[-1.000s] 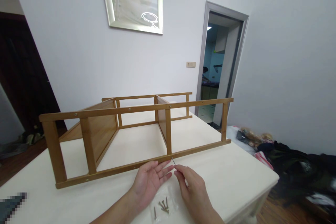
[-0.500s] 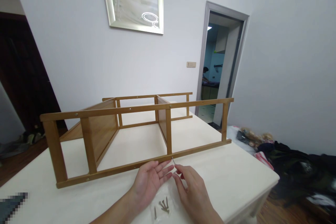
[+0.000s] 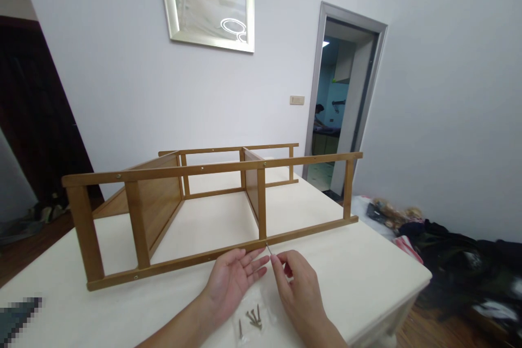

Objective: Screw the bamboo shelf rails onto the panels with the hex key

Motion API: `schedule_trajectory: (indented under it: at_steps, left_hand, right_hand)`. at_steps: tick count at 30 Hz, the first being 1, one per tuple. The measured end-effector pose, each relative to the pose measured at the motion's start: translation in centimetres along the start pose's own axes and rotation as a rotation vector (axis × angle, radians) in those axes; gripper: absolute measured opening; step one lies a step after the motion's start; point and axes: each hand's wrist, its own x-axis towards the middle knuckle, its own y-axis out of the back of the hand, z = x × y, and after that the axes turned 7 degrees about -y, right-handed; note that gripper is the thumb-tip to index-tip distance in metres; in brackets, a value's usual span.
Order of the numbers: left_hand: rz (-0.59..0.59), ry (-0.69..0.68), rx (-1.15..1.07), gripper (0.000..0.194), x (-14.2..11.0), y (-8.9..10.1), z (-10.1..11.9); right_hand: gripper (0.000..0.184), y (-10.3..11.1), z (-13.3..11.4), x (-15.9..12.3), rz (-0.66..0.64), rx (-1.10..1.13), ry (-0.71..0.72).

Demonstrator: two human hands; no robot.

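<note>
A wooden shelf frame (image 3: 263, 201) lies on its side on the white table (image 3: 367, 283). My right hand (image 3: 299, 288) is closed, thumb and fingers pinching a thin metal hex key (image 3: 268, 249). The key's tip meets the lower front rail, just below the middle upright. Beside it my left hand (image 3: 234, 283) lies palm up with its fingers spread, fingertips close to the key and the rail. Several screws (image 3: 255, 318) lie on a clear plastic bag (image 3: 267, 321) between my forearms.
A pixelated dark object (image 3: 18, 318) is at the table's left corner. Dark clothes (image 3: 460, 266) are heaped on the right. Behind the table, a framed picture (image 3: 247, 46) hangs on the wall beside a doorway (image 3: 314, 92), through which a person (image 3: 319, 114) shows.
My right hand's fingers have shifted on the hex key and drawn closer together, covering more of it. The left hand and the shelf frame have stayed nearly still.
</note>
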Motion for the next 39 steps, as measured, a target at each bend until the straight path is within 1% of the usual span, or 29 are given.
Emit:
schedule_trajectory:
  at_steps: [3, 4, 8, 10, 14, 16, 20, 23, 28, 36, 39]
  left_hand:
    - [0.001, 0.007, 0.004, 0.011, 0.1, 0.1, 0.0]
    - [0.002, 0.009, 0.003, 0.011, 0.1, 0.1, 0.0]
    - [-0.002, 0.016, 0.001, 0.012, 0.1, 0.2, 0.0]
    - [-0.001, 0.013, 0.003, 0.012, 0.0, 0.1, 0.0]
    - [-0.002, -0.001, 0.007, 0.012, -0.1, 0.0, 0.0]
    - [0.000, -0.004, 0.013, 0.013, -0.1, -0.1, 0.0]
    - [-0.003, 0.002, 0.017, 0.015, -0.1, -0.1, 0.1]
    - [-0.001, 0.005, 0.010, 0.014, 0.0, 0.0, 0.0]
    - [0.004, 0.002, -0.006, 0.013, 0.1, 0.2, 0.0]
    - [-0.005, -0.003, -0.003, 0.013, 0.1, 0.3, -0.1]
    - [-0.004, -0.005, -0.004, 0.012, 0.1, 0.3, -0.1]
  right_hand:
    - [0.033, 0.1, 0.1, 0.0, -0.019, 0.010, -0.037]
    - [0.034, 0.1, 0.2, 0.0, -0.026, 0.020, -0.048]
    - [0.020, 0.0, 0.6, -0.2, -0.012, 0.089, -0.082]
    - [0.018, -0.1, 0.8, -0.3, 0.012, 0.082, -0.055]
    - [0.013, -0.1, 0.9, -0.5, 0.040, 0.015, 0.058]
    - [0.010, 0.0, 1.0, -0.6, 0.062, -0.006, 0.084]
    - [0.021, 0.0, 1.0, -0.8, 0.070, -0.018, 0.115]
    - [0.020, 0.1, 0.9, -0.8, 0.057, -0.021, 0.160]
    - [0.014, 0.2, 0.7, -0.7, 0.068, -0.011, 0.164]
    - [0.002, 0.0, 1.0, -0.7, 0.097, -0.046, 0.158]
    - [0.006, 0.1, 0.9, -0.7, 0.107, -0.085, 0.167]
